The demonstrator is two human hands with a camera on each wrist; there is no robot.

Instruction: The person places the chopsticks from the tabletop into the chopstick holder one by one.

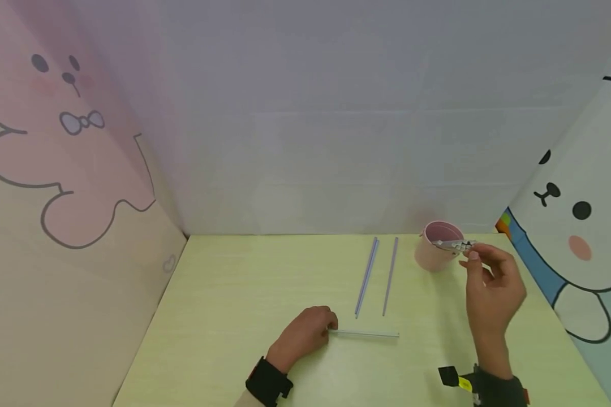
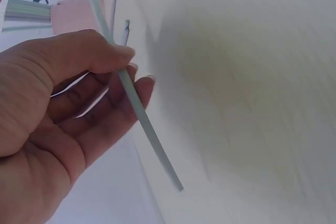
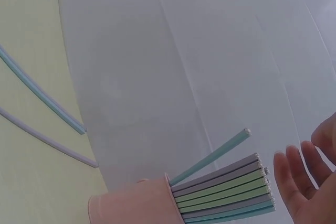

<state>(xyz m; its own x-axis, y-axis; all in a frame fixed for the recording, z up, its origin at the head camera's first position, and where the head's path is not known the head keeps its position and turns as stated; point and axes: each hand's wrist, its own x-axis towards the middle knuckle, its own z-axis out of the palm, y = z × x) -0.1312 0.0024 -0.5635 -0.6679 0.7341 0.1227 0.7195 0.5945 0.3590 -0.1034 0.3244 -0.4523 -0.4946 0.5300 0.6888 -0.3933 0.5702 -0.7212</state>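
Note:
My left hand [image 1: 308,332] pinches a thin pale-green stick [image 2: 152,135] between thumb and fingers. In the head view this stick [image 1: 366,334] stretches to the right from the fingertips, low over the table. At the back right, my right hand [image 1: 495,280] is beside a small pink bucket [image 1: 430,257], its fingertips at the upper ends of the sticks [image 3: 223,190] in it. These are lavender, green and teal, with whitish ends, leaning out of the rim. In the right wrist view, the right fingers [image 3: 294,171] are loosely bent, with a small gap to those ends.
Two sticks [image 1: 366,277], one lavender and one teal, lie side by side on the yellowish table [image 1: 259,271]. A single lavender stick [image 1: 390,277] lies just right of them. Pale walls [image 1: 305,169] enclose the back and both sides, with cartoon animals on the side ones.

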